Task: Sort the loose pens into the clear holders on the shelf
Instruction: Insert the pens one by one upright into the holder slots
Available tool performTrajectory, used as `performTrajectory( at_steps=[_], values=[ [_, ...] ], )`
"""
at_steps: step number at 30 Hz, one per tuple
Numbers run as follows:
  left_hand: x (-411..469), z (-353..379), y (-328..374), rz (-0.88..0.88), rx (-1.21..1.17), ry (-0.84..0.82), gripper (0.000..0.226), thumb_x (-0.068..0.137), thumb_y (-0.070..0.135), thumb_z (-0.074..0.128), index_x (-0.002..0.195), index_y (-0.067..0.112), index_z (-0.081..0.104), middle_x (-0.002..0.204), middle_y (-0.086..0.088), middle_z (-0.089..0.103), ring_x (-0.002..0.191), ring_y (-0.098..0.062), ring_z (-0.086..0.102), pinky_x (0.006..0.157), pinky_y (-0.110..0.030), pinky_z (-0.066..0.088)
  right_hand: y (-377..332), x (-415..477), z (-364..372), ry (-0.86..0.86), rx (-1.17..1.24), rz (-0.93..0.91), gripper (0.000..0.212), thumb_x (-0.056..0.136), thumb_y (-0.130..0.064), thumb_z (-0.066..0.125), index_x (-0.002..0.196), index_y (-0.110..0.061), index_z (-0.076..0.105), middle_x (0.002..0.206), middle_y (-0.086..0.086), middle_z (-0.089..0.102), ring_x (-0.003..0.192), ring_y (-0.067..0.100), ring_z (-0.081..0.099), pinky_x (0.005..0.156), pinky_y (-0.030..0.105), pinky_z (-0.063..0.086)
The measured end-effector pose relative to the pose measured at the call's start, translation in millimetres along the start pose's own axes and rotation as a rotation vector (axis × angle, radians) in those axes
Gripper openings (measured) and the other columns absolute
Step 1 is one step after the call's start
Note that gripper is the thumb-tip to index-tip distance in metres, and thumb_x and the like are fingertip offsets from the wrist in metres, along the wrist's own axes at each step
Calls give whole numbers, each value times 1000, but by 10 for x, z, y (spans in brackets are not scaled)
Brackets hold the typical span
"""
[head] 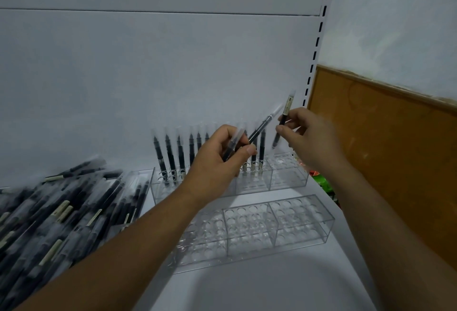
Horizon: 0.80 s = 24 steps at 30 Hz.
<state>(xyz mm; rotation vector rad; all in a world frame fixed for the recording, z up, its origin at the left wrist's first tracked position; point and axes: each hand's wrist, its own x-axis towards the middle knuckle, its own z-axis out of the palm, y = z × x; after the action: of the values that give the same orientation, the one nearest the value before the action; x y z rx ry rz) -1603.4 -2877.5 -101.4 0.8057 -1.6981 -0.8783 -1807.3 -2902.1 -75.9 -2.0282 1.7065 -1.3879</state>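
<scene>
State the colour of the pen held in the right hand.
Black barrel, clear cap, pale label; the pen, pinched in the right hand, shows in the head view.

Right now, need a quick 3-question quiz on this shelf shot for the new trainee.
1. True or false: the front holder has pens standing in it.
2. The pile of loose pens lies: A) left of the front holder B) right of it C) inside it
3. Fill in: the right hand pinches one ____.
Key: 1 false; 2 A; 3 pen.
</scene>
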Motion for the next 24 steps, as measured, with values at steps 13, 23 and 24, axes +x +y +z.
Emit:
performTrajectory(
  at_steps=[13, 23, 24],
  values=[
    [-9, -8, 28, 8, -7, 44, 19, 92, 24, 64, 82, 39, 56, 86, -20, 64, 56, -14, 48, 54, -28, 48, 30, -78, -80, 5, 590, 200, 20, 97, -8, 53, 104, -23, 65, 81, -3, 66, 59, 2, 52, 53, 17, 44],
    [-13, -9, 39, 11, -4, 47, 19, 92, 25, 64, 81, 39, 56, 87, -23, 63, 56, -14, 47, 53, -26, 49, 85, -81, -24, -51, 394, 140, 20, 98, -32, 53, 97, -22, 71, 68, -12, 62, 53, -3, 47, 52, 16, 38],
    [-14, -9, 37, 11, -1, 45, 19, 92, 26, 64, 82, 39, 56, 87, -23, 63, 56, -14, 48, 54, -26, 49, 79, -75, -5, -78, 306, 115, 22, 98, -34, 54, 96, -22, 72, 71, -13, 63, 56, -4, 50, 56, 18, 39]
  ],
)
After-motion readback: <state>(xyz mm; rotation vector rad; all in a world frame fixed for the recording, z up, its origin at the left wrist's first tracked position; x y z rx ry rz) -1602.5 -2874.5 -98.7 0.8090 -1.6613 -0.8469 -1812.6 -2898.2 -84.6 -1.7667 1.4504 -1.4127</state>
